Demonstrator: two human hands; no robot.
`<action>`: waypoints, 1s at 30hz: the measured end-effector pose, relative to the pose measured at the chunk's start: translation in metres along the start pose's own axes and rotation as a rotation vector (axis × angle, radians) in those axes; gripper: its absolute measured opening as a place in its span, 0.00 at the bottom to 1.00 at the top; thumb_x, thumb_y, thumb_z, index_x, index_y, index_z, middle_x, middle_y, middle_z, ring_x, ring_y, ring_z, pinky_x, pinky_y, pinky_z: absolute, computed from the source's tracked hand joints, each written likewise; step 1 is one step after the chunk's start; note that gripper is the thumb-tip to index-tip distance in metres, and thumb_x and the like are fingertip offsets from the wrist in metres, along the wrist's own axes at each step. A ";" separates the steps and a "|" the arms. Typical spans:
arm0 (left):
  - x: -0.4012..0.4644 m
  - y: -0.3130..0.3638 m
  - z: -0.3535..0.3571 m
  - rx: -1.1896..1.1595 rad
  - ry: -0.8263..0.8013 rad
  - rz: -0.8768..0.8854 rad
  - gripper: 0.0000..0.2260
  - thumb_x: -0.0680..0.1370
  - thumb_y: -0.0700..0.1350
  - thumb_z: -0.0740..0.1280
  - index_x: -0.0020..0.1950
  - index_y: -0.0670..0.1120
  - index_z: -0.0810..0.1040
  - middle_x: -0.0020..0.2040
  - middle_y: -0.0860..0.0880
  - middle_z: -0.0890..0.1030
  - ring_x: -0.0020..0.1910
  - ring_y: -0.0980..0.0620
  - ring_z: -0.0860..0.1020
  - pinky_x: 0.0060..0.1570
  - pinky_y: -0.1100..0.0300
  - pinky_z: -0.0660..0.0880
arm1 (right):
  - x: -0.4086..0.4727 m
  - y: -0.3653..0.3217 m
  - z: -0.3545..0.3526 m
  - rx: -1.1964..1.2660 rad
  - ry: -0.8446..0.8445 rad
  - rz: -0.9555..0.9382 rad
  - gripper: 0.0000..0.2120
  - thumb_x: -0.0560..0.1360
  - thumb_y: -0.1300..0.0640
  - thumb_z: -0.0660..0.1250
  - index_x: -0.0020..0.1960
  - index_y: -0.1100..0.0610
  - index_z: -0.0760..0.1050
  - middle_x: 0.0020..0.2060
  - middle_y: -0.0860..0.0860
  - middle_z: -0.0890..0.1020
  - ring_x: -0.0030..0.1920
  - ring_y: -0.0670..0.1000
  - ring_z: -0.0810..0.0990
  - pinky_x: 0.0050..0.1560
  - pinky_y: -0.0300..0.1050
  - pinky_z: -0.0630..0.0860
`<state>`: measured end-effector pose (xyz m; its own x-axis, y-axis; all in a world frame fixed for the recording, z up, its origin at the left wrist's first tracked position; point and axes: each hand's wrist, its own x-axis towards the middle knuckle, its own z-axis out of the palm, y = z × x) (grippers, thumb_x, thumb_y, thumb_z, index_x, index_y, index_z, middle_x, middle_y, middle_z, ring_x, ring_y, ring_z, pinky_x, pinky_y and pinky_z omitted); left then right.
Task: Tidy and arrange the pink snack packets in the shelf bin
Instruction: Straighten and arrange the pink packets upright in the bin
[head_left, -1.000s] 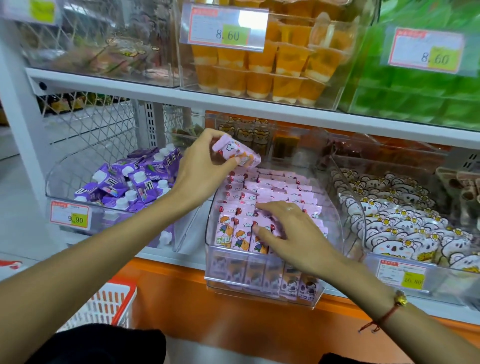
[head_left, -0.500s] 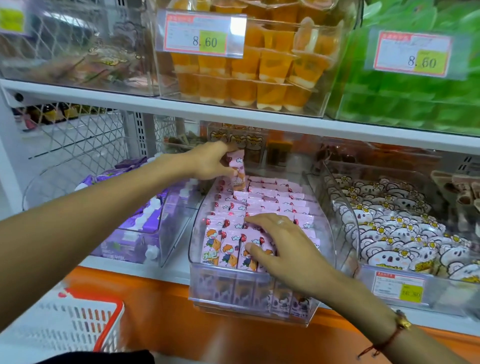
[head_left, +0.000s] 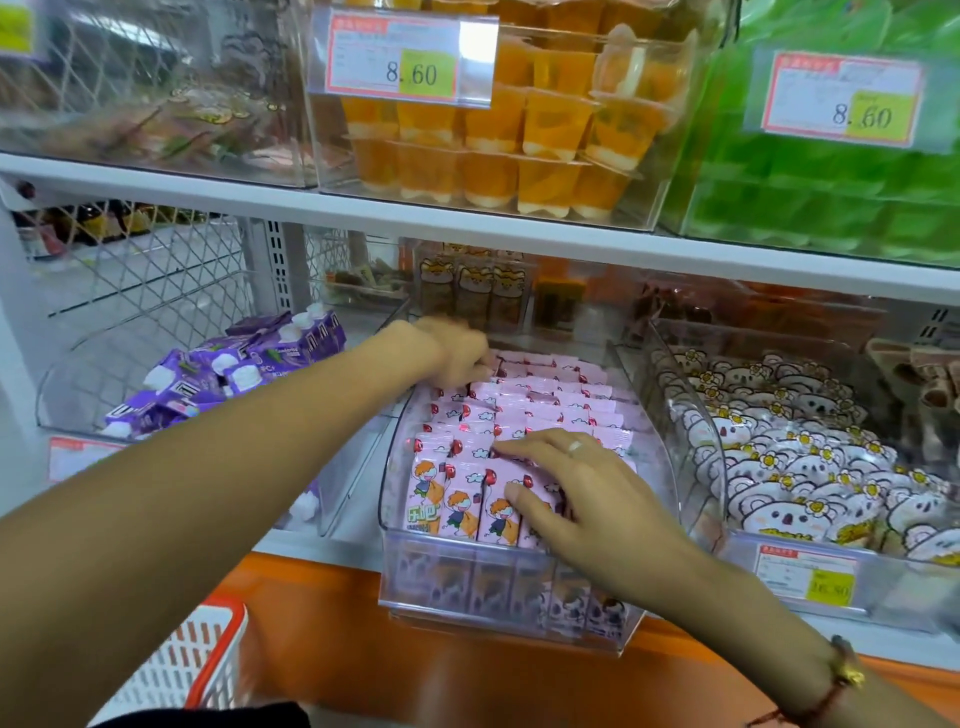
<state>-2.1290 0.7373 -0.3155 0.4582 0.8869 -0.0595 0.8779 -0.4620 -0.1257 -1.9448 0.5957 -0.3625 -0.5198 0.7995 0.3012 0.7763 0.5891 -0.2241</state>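
Seeing left hand reaching clear plastic shelf bin back-left corner, blurred, grasp unreadable. Right hand lying flat, fingers spread, pressing front pink snack packets; rows running front-to-back.

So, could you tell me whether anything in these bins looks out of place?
The pink snack packets stand in neat rows. The purple cartons in the bin to the left lie jumbled at all angles.
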 end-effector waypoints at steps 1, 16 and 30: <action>-0.002 0.000 -0.003 0.012 0.013 0.000 0.15 0.83 0.52 0.55 0.65 0.52 0.75 0.57 0.50 0.80 0.50 0.48 0.77 0.42 0.57 0.70 | -0.001 0.000 -0.001 0.001 -0.018 -0.001 0.20 0.80 0.44 0.55 0.72 0.43 0.64 0.67 0.42 0.71 0.65 0.44 0.67 0.62 0.39 0.62; -0.021 0.016 -0.002 -0.159 0.315 -0.135 0.09 0.80 0.48 0.64 0.57 0.49 0.79 0.56 0.49 0.82 0.53 0.48 0.78 0.48 0.56 0.72 | -0.015 -0.015 -0.002 -0.034 -0.035 0.001 0.24 0.79 0.38 0.50 0.70 0.46 0.68 0.63 0.44 0.71 0.61 0.44 0.68 0.60 0.41 0.64; -0.112 0.055 -0.001 -1.265 1.149 -0.299 0.03 0.81 0.43 0.63 0.53 0.46 0.75 0.48 0.52 0.80 0.44 0.66 0.77 0.45 0.72 0.72 | -0.008 -0.015 -0.008 0.283 0.210 0.123 0.20 0.78 0.41 0.57 0.68 0.43 0.68 0.62 0.40 0.73 0.56 0.34 0.68 0.57 0.37 0.67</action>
<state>-2.1319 0.6129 -0.3143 -0.3635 0.7395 0.5666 0.2433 -0.5117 0.8240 -1.9495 0.5796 -0.3537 -0.3209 0.8423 0.4331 0.6838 0.5225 -0.5093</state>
